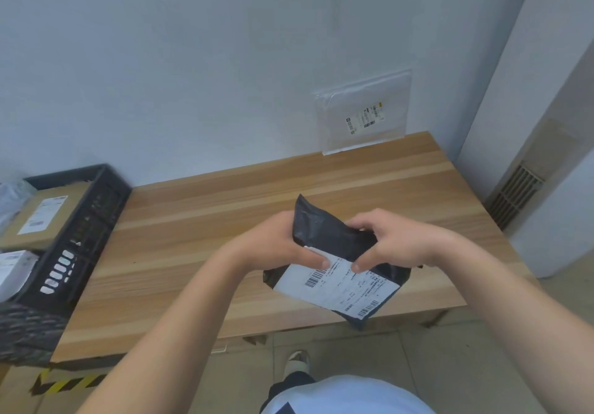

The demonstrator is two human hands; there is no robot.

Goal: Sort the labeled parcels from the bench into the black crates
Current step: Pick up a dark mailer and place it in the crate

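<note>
Both hands grip a black parcel (334, 253) above the near edge of the wooden bench (199, 221). The left hand (279, 243) clasps its left side, thumb pressed on the white label (337, 285); the right hand (395, 240) pinches its right side, thumb also on the label. A black crate (80, 230) holding a cardboard box (41, 214) stands at the bench's left end, well apart from the parcel. A clear bag (363, 115) leans against the wall.
</note>
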